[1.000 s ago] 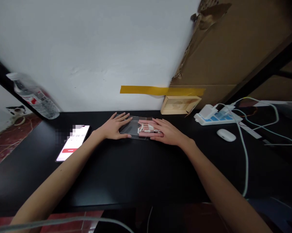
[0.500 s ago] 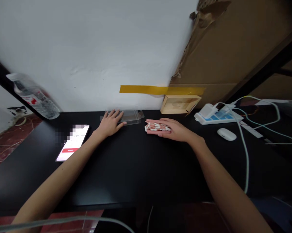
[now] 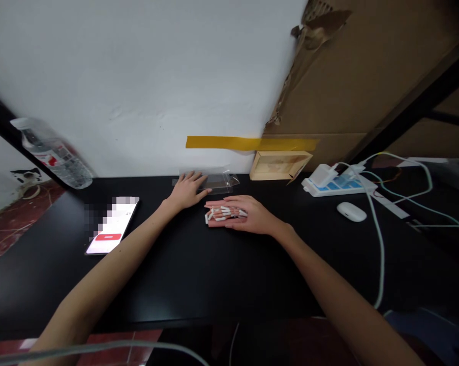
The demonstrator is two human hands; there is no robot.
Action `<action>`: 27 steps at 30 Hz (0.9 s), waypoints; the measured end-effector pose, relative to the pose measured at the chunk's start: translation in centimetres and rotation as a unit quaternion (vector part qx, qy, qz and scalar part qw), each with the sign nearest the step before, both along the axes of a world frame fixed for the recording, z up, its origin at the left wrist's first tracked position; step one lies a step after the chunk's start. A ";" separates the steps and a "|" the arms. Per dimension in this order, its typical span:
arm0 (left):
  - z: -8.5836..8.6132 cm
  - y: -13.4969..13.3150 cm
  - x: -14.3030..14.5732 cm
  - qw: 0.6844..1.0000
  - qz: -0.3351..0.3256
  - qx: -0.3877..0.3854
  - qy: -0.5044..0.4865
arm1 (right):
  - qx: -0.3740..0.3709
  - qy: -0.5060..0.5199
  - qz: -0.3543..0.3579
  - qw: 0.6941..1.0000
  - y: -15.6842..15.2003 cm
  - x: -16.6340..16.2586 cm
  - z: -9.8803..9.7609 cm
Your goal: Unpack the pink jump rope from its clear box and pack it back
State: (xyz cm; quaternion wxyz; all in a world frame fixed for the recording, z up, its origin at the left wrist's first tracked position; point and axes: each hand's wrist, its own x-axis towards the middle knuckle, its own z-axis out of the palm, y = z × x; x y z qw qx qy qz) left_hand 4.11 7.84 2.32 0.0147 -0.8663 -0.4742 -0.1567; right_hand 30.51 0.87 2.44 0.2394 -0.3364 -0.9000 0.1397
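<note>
On the black table, my left hand (image 3: pixel 188 190) lies flat with fingers spread over a clear plastic case (image 3: pixel 217 182) near the wall. My right hand (image 3: pixel 255 215) is closed around a small pink box (image 3: pixel 214 223) from its right side. Several short sticks with white ends (image 3: pixel 225 212) lie jumbled in the box; what they are I cannot tell. The palm and fingers hide the box's right end.
A lit phone (image 3: pixel 115 223) lies at left, with a water bottle (image 3: pixel 56 155) behind it. A shallow wooden frame (image 3: pixel 280 165) leans at the back. To the right are a power strip (image 3: pixel 338 185), cables and a white mouse (image 3: pixel 351 211).
My right hand has slid the pink box left and a little toward me. My left hand and the clear plastic case have shifted right, closer to the box.
</note>
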 end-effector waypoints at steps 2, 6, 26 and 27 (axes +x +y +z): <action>0.7 -0.4 0.5 0.999 -0.024 0.007 -0.035 | 0.009 0.005 -0.005 1.000 0.0 -0.8 -0.4; 1.2 -3.2 -0.2 0.988 -0.093 0.025 -0.123 | 0.030 0.020 -0.006 0.999 -0.2 -2.4 -0.8; -2.6 -7.8 -3.5 0.990 -0.108 -0.056 -0.064 | -0.058 -0.042 -0.068 0.995 0.4 0.2 -2.9; -2.7 -7.8 -3.5 0.990 -0.109 -0.055 -0.065 | -0.058 -0.040 -0.069 0.995 0.4 -0.3 -3.0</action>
